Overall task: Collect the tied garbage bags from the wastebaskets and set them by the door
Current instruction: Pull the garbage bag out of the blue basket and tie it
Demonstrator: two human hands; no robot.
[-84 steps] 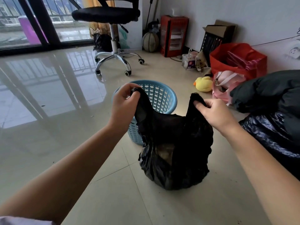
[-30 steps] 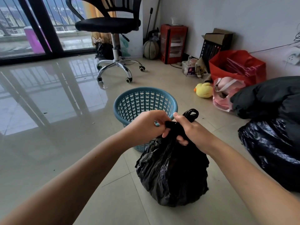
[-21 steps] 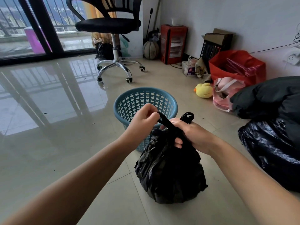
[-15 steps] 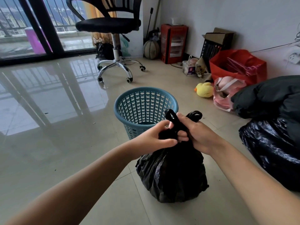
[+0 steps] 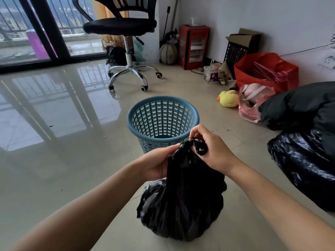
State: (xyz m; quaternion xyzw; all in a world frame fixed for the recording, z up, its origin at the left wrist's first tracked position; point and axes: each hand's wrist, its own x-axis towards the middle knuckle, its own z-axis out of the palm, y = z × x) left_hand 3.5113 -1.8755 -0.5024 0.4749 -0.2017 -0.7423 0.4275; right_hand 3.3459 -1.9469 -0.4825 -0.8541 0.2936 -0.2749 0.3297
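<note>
A black garbage bag (image 5: 181, 209) sits on the tiled floor right in front of me, its neck gathered upward. My left hand (image 5: 157, 163) grips the neck from the left. My right hand (image 5: 212, 151) pinches the bag's knotted handle loops at the top. Just behind the bag stands a blue perforated wastebasket (image 5: 163, 124), with nothing visible inside it.
A black office chair (image 5: 125, 51) stands at the back by the glass balcony door (image 5: 36, 29). A large shiny black bag (image 5: 304, 167) with a dark bundle on it lies at right. A red bag (image 5: 266, 71), yellow duck toy (image 5: 228, 98) and red heater (image 5: 194, 44) line the wall.
The bag's two handles, held wide apart 2.8 s ago, have been brought together and wound at the neck. My left hand has dropped lower on the neck; my right holds the loops.
</note>
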